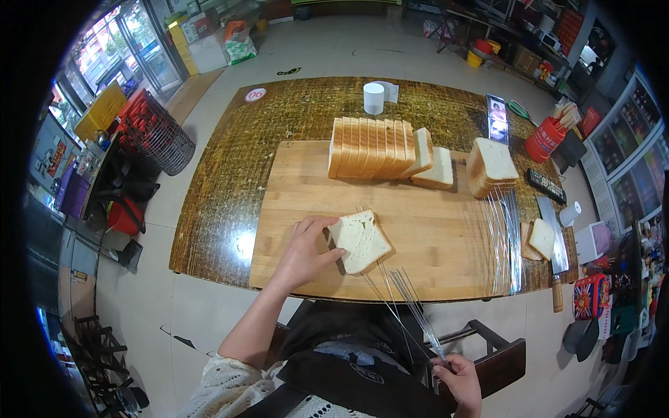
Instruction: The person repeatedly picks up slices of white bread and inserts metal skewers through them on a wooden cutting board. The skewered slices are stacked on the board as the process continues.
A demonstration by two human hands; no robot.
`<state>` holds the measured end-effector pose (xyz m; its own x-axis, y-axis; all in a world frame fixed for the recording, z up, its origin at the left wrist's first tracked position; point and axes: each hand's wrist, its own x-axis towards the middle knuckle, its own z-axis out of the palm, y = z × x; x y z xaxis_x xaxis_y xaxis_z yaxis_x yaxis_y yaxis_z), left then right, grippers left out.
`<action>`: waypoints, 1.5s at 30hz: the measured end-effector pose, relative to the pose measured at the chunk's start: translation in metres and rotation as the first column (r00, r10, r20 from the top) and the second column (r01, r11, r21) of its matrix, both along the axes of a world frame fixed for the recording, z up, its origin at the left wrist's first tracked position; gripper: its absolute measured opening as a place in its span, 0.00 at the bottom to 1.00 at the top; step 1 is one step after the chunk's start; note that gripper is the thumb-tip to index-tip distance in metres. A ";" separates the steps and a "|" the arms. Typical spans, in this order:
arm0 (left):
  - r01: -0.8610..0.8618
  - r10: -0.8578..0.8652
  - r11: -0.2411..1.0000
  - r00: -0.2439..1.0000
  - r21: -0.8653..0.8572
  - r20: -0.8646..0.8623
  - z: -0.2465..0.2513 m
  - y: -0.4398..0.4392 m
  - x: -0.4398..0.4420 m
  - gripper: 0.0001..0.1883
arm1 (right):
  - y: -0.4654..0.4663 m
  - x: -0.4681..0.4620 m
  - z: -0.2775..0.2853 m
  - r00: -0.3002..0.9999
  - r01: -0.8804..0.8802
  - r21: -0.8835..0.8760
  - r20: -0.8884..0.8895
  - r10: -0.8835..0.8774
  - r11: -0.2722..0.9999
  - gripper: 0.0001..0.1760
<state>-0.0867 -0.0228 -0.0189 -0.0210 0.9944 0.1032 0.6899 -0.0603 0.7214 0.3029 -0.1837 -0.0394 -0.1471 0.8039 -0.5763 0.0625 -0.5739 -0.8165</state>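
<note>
My left hand [307, 252] grips the left edge of a white bread slice [361, 241] between thumb and fingers, over a wooden cutting board [308, 198]. Two or so thin metal skewers [384, 288] run from the slice's lower edge toward my lap; whether they pierce it or lie beneath it, I cannot tell. Low in front of my apron, my right hand [460, 377] is closed on a bundle of thin metal skewers [418, 305]. A sliced loaf [372, 149] stands along the board's far side, with two slices leaning at its right end. Further right is a stack of slices [494, 164].
More skewers [504, 243] lie on the board's right side. Beyond are bread end pieces [541, 239], a cleaver [554, 235], a remote control [546, 186], a phone [497, 119], scissors [518, 111] and a red chopstick holder [544, 140]. A paper roll [373, 99] stands behind the loaf.
</note>
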 end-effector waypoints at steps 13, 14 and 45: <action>0.008 -0.007 1.000 1.000 0.025 -0.016 0.000 -0.001 0.000 0.32 | 0.002 -0.002 -0.011 1.000 -0.016 0.018 -0.005 0.016 1.000 0.09; 0.005 -0.005 1.000 1.000 0.017 -0.015 0.000 -0.002 0.001 0.32 | 0.003 -0.003 -0.010 1.000 -0.015 0.019 -0.006 0.015 1.000 0.09; -0.044 0.046 0.998 0.997 0.047 -0.055 -0.014 -0.005 0.005 0.51 | 0.048 -0.092 0.011 0.995 -0.073 0.210 0.084 0.057 0.975 0.10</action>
<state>-0.0821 -0.0277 -0.0328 -0.0585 0.9869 0.1506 0.7317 -0.0602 0.6790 0.2105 -0.1355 -0.0285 -0.1647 0.8993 -0.4051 0.1616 -0.3805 -0.9105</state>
